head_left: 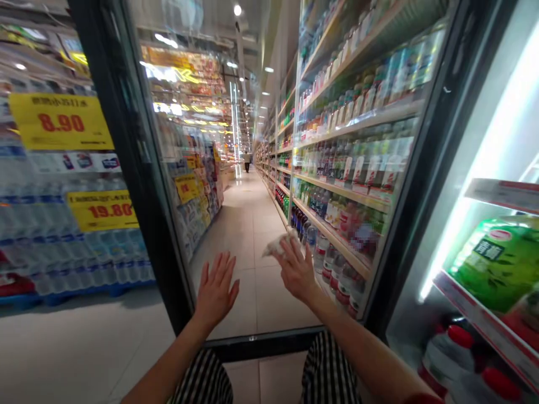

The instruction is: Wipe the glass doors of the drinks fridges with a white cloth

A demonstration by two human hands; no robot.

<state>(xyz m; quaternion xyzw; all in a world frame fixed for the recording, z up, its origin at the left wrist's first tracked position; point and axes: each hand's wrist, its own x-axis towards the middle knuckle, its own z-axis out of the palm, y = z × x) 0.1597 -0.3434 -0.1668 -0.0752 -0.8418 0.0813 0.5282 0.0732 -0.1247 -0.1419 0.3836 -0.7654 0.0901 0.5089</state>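
Observation:
A black-framed glass door [252,303] stands in front of me, between my knees and the aisle. My left hand [218,282] is spread at the lower left of the pane, palm toward the glass, fingers apart and nothing in it. Farther right, my right hand [297,272] has a whitish crumpled cloth [275,246] under its fingers, against the pane. Part of the cloth is hidden behind the fingers. I cannot tell whether the left palm touches the glass or hovers just before it.
To the right, a lit cooler shelf [488,317] holds a green package [497,261], with red-capped bottles [448,353] below. Stacked bottled water [80,238] with yellow price signs [61,120] stands left. Drink shelves [341,188] and a distant person [246,161] show in the pane.

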